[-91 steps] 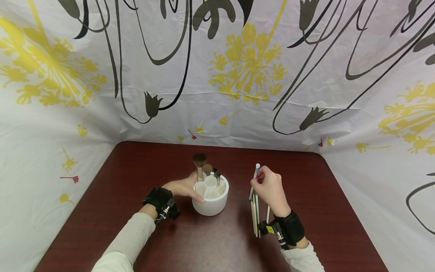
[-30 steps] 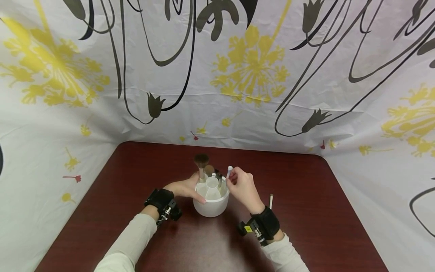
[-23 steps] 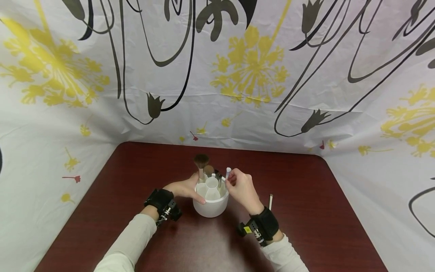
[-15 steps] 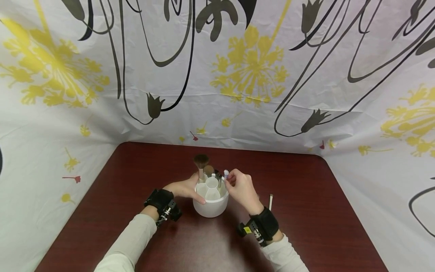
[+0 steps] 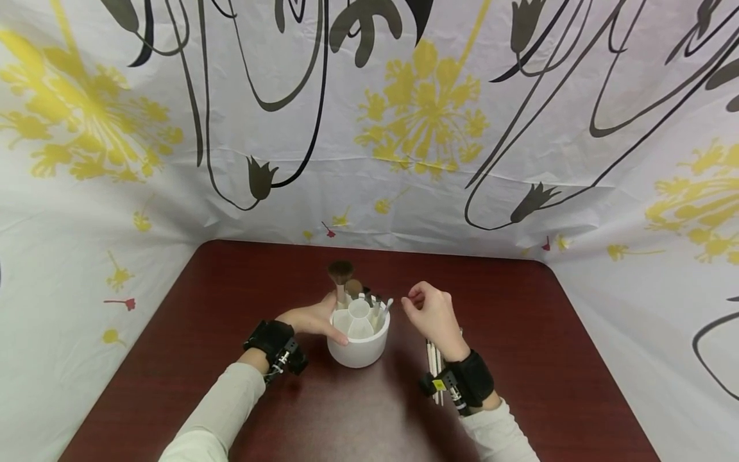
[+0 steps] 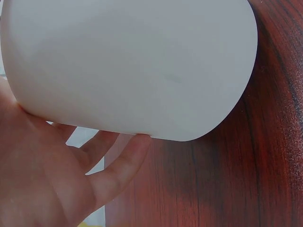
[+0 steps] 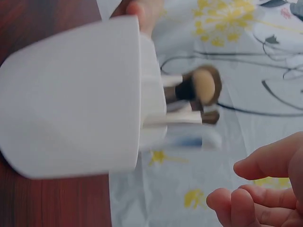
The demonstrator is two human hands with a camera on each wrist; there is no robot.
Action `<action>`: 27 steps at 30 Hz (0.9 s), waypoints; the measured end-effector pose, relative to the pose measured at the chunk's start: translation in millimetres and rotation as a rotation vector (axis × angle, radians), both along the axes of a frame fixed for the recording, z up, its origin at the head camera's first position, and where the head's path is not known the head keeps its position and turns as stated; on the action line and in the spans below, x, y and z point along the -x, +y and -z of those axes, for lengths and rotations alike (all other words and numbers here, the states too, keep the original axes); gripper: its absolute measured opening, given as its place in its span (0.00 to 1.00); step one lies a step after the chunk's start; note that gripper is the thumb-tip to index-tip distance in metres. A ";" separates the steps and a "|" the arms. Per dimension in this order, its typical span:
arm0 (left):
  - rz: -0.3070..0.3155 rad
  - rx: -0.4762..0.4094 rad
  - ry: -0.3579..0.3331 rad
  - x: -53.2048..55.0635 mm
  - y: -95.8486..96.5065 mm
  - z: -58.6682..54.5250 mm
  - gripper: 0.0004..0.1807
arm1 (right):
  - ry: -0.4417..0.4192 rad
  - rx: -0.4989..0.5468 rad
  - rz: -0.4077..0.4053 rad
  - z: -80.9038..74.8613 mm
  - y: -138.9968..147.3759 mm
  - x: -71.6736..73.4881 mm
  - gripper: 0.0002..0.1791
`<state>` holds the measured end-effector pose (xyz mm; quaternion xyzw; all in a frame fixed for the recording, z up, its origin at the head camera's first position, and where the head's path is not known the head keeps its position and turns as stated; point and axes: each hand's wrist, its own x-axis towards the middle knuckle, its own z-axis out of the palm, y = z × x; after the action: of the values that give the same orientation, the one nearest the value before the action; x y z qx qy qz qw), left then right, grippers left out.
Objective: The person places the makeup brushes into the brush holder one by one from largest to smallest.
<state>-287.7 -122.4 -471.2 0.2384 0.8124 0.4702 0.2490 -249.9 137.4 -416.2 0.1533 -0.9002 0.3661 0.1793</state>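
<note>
A white round makeup brush holder (image 5: 358,353) with several compartments stands on the table. My left hand (image 5: 312,319) grips its left side, thumb at the front rim; in the left wrist view the fingers lie along the smooth wall. A large fluffy makeup brush (image 5: 340,271) and several smaller ones stand at the back of the holder. At its right rim leans a slim brush (image 5: 387,306) with a pale tip, whose bluish section shows blurred in the right wrist view. My right hand (image 5: 435,317) is just right of it, thumb and fingertips apart, holding nothing.
Several slim brushes (image 5: 432,359) lie on the dark red table (image 5: 277,410), partly hidden beneath my right hand and wrist. A white patterned cloth (image 5: 323,141) hangs behind the table and along both sides.
My right hand carried the pale-tipped brush from the table to the holder, lowered it into the right side, then let go and moved back right. My left hand stayed on the holder.
</note>
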 end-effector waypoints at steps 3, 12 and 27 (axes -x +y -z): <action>0.002 0.005 -0.001 -0.3 -0.5 -0.4 0.65 | -0.049 0.004 0.007 2.9 13.2 1.6 0.04; 0.001 0.004 -0.004 0.0 -3.1 1.3 0.65 | -0.232 -0.099 0.077 24.3 44.6 13.7 0.06; 0.005 0.019 0.002 -0.1 1.2 -1.5 0.67 | -0.462 -0.251 0.178 61.6 67.5 16.9 0.08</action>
<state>-287.6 -121.2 -469.7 0.2387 0.8165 0.4614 0.2517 -266.8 205.0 -477.8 0.0072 -0.9654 0.2600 -0.0196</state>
